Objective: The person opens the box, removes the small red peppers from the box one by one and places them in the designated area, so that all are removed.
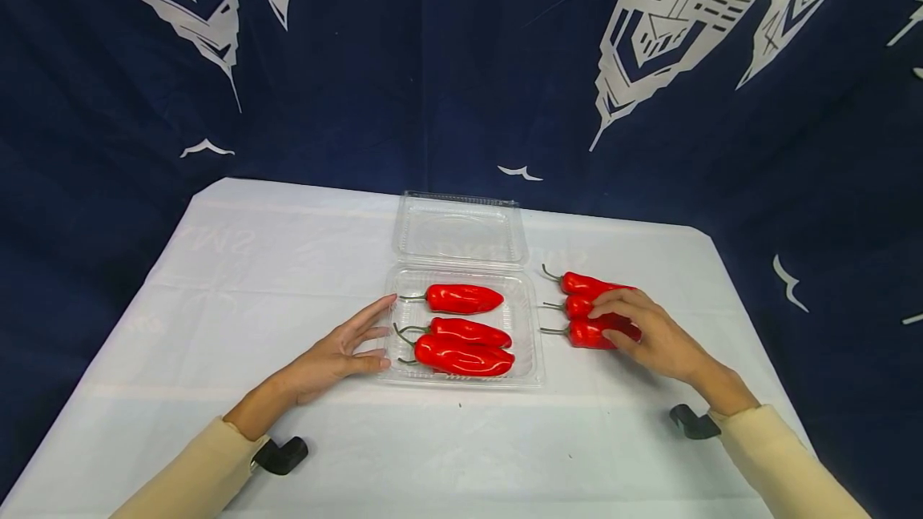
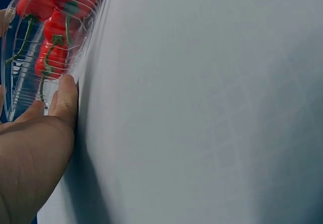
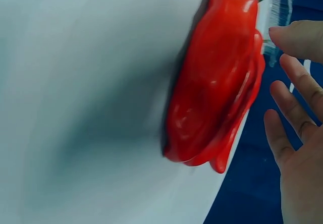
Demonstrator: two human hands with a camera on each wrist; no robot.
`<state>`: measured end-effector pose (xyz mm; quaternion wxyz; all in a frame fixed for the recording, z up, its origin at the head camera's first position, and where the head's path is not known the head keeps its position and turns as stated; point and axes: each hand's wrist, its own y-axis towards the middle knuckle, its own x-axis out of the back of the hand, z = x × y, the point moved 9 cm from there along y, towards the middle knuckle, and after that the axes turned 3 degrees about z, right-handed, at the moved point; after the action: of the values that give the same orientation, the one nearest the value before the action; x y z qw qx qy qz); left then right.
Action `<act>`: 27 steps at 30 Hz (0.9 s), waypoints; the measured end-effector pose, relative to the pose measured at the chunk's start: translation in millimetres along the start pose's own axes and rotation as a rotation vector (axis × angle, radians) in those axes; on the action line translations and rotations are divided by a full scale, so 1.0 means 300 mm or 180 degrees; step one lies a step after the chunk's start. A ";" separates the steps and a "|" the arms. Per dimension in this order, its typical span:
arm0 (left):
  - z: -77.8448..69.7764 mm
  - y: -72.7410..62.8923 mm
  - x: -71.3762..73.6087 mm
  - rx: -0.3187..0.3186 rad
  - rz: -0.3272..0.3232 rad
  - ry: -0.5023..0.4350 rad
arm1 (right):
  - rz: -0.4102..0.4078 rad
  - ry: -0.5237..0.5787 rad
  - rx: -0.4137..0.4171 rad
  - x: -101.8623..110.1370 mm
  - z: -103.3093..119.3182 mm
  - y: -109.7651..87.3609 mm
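Observation:
A clear plastic clamshell box point(image 1: 532, 343) lies on the table with its lid point(image 1: 461, 235) folded back. Inside it are several red peppers point(image 1: 464, 299) with green stems pointing left. My left hand point(image 1: 333, 355) rests its spread fingertips along the box's left wall; in the left wrist view, fingers point(image 2: 65, 100) sit right at that wall. To the right of the box, three more red peppers point(image 1: 587, 333) lie side by side. Over these hovers my right hand point(image 1: 652, 335), thumb and fingers apart with nothing gripped. In the right wrist view the nearest pepper point(image 3: 212, 77) sits below the fingers.
A white cloth covers the table point(image 1: 216, 319). Behind it hangs a dark blue curtain point(image 1: 360, 62) with white building and bird prints. Black wrist mounts point(image 1: 283, 456) stick out from both sleeves, close over the table.

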<state>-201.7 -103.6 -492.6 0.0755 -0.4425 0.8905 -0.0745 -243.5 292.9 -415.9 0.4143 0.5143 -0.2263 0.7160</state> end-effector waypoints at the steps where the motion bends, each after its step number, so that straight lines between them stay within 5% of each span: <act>1: 0.000 0.000 0.000 0.0001 0.0001 0.0000 | -0.0019 0.0026 0.0004 0.005 0.002 0.003; 10: 0.000 0.001 0.000 0.0002 -0.0007 0.0004 | -0.0110 0.0310 0.0092 0.038 0.063 0.037; 27: -0.006 -0.002 -0.002 0.0021 -0.0023 0.0016 | 0.0160 0.1052 0.0268 -0.001 0.250 0.129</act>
<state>-201.3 -103.2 -490.5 0.0745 -0.4453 0.8888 -0.0789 -234.3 214.9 -384.6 0.4059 0.4007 -0.1377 0.8098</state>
